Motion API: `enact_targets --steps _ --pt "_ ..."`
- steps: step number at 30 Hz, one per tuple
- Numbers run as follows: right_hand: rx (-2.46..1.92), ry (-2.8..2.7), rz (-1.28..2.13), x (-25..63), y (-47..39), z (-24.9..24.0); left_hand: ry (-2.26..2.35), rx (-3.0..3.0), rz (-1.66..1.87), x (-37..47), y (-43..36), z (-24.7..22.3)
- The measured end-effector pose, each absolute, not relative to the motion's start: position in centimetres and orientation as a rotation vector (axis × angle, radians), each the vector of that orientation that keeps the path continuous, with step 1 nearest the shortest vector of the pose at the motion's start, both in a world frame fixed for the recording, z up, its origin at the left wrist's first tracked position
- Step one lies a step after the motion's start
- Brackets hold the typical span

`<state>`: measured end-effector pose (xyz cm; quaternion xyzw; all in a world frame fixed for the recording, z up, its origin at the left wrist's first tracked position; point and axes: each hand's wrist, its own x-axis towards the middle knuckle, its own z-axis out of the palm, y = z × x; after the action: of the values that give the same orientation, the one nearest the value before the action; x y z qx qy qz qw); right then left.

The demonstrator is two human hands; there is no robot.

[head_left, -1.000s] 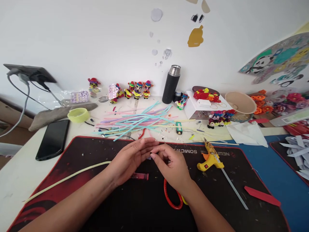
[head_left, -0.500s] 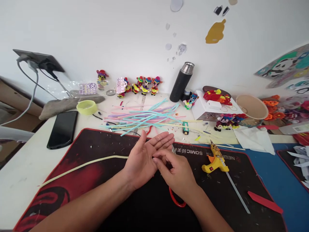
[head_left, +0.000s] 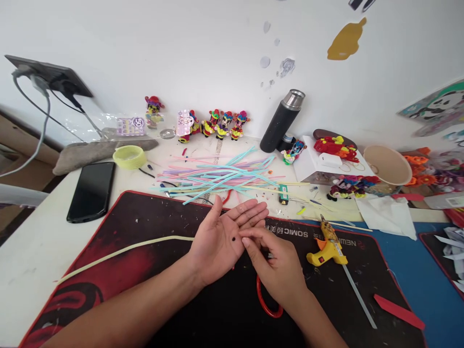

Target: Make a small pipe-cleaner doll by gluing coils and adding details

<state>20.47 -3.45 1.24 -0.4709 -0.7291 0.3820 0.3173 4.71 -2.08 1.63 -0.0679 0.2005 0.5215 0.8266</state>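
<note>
My left hand (head_left: 223, 241) is palm up with its fingers stretched out, over the black mat (head_left: 163, 285). A small black round piece (head_left: 233, 239) lies on its palm. Just right of that piece, my right hand (head_left: 273, 258) has thumb and forefinger close together; whether anything is between the tips is too small to tell. A pale yellow stem (head_left: 126, 246) lies on the mat and runs up to my left hand. Partly under my right hand is a red loop-shaped handle (head_left: 268, 309).
A yellow glue gun (head_left: 328, 249) and a red strip (head_left: 398, 311) lie at right on the mat. Behind are pastel stems (head_left: 224, 176), a black flask (head_left: 282, 121), a white box (head_left: 304, 166) and small figures (head_left: 226, 124). A phone (head_left: 91, 192) lies at left.
My right fingertips have shifted slightly right off the middle of my left palm, and the black piece now shows there. The whole view has also shifted a little.
</note>
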Motion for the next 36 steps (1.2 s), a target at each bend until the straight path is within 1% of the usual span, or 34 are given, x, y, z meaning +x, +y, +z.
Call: enact_targets --steps 6,10,17,28,36 --pt "-1.172 -1.941 0.948 20.4 -3.5 1.4 0.436 -0.169 1.105 4.7 -1.8 1.2" --pt "-1.165 -1.913 0.976 20.6 -3.7 1.5 0.448 -0.176 1.114 4.3 -1.5 1.3" --pt "-1.483 -1.675 0.996 22.9 -1.3 0.9 0.513 -0.140 1.278 2.7 -0.5 2.7" --pt "-1.847 -2.194 0.734 23.2 3.6 -0.5 0.541 -0.184 1.293 2.3 -0.3 1.9" --pt "-1.950 -2.315 0.634 22.8 5.0 -0.5 0.549 -0.238 1.254 2.2 -0.4 1.5"
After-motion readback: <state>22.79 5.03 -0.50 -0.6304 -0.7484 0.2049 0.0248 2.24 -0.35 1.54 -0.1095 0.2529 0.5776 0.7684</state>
